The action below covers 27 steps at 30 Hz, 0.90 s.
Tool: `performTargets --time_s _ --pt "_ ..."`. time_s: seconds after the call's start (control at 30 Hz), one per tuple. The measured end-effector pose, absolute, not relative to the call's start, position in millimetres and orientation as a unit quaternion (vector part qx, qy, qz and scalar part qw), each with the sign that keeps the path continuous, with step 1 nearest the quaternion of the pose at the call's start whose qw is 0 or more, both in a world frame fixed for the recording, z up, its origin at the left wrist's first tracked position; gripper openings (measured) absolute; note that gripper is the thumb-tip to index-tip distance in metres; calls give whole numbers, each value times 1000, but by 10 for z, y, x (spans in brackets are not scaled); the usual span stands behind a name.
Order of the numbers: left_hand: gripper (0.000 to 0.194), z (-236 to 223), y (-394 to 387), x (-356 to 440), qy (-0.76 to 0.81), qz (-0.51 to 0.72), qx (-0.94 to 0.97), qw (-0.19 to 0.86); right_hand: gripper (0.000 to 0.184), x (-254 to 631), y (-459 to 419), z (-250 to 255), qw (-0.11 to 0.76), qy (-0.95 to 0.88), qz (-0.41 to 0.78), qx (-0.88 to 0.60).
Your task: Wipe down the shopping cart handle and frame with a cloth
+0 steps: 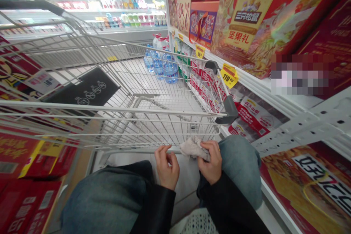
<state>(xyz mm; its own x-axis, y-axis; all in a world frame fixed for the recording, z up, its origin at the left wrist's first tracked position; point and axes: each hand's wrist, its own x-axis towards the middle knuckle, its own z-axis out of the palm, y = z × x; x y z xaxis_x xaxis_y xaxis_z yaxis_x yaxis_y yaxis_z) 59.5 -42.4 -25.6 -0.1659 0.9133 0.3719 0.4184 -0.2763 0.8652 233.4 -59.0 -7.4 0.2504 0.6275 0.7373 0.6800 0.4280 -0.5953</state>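
Observation:
A crumpled whitish cloth [194,147] is pinched in my right hand [211,162], between the thumb and fingers, close to the cart's lower edge. My left hand [167,168] is beside it, with loosely curled fingers and a gap at the thumb; I see nothing in it. Its fingertips are near the cart's bottom bar, and I cannot tell whether they touch it. The metal shopping cart [153,109] stands sideways in front of my bent knees, its wire basket tilted in view. A dark panel with round marks [85,89] sits at the basket's left part.
On the right, a white shelf [300,117] holds gift boxes [246,25], with wrapped bottle packs [255,115] below. Large water bottles [170,67] stand on the floor beyond the cart. Red boxes [30,204] are stacked at the left. A stocked refrigerated display [82,11] spans the back.

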Motion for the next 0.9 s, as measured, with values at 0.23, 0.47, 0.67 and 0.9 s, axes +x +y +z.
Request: performTargets --time_s 0.23,0.47,0.67,0.9 --pt "44 -61 -478 884 481 493 635 351 33 2361 -595 -54 611 -585 -66 -529" --pt "55 -73 -388 881 465 455 621 438 28 2431 -563 -85 584 -567 -21 -581" --pt "55 -33 -307 900 449 435 621 473 33 2447 -551 -85 615 -542 -72 -569" --pt "57 -54 -304 878 463 430 634 446 31 2446 -548 -63 598 -568 -51 -564"
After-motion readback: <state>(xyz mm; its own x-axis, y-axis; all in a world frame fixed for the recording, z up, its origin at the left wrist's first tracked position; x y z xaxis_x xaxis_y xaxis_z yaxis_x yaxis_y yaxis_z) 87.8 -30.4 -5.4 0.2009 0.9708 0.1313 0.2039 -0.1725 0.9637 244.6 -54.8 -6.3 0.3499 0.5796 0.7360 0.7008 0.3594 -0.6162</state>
